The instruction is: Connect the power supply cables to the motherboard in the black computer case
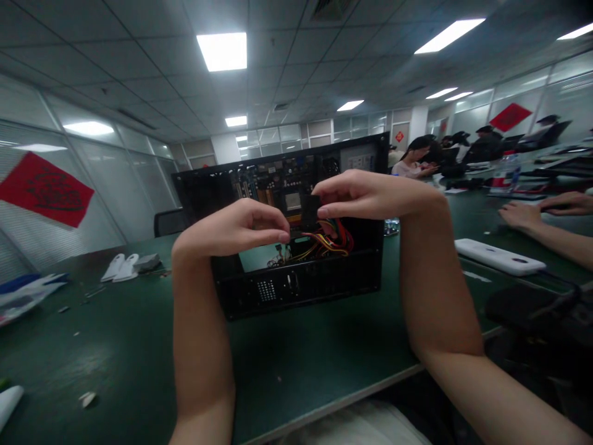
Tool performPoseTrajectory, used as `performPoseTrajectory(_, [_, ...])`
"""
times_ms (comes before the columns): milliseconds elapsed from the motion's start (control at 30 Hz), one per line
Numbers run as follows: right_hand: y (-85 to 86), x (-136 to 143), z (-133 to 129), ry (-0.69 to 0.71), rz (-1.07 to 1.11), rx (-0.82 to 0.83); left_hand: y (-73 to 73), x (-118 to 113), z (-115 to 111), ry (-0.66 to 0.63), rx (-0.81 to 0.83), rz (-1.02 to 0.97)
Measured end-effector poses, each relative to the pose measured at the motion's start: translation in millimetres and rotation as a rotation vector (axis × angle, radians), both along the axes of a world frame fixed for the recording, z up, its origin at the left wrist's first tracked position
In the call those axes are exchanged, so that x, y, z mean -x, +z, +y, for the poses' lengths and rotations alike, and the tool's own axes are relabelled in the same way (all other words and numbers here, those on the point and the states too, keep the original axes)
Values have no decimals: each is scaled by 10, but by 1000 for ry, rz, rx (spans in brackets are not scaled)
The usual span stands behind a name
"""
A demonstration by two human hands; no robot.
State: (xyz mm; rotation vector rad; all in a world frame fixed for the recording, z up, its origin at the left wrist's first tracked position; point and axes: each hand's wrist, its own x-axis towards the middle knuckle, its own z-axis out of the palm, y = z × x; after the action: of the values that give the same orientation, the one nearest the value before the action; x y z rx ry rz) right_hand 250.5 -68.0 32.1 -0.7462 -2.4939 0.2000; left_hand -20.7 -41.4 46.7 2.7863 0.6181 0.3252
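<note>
A black computer case [301,281] stands open on the table in front of me, circuit boards showing inside. My right hand [361,194] reaches in over it, with a small flat black square piece [310,211] pinched between thumb and fingers. Just below that piece runs a bundle of red, yellow and black cables [340,238]. My left hand [241,227] is bent over the left part of the case, thumb and fingers brought together in a pinch. What the left fingertips hold, if anything, cannot be made out. Thin wires with small connectors [280,254] hang below them.
The case rests on a green table [296,358]. White plastic pieces [121,267] and a grey block [147,262] lie at left, near plastic bags [30,293]. To the right are a white power strip [500,256] and another person's hands [523,213]. More people sit farther back.
</note>
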Motion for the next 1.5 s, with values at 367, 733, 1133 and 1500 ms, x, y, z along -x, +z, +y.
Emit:
performPoseTrajectory(367, [-126, 367, 81, -23, -7, -138, -141, 39, 138, 48, 83, -78])
performPoseTrajectory(733, [-578, 618, 445, -85, 345, 204, -226, 119, 522, -68, 258, -128])
performPoseTrajectory(1133, [-851, 727, 713, -158, 793, 410, -238, 31, 606, 54, 53, -272])
performPoseTrajectory(1500, [-1032, 555, 244, -378, 638, 146, -260, 34, 744, 88, 196, -274])
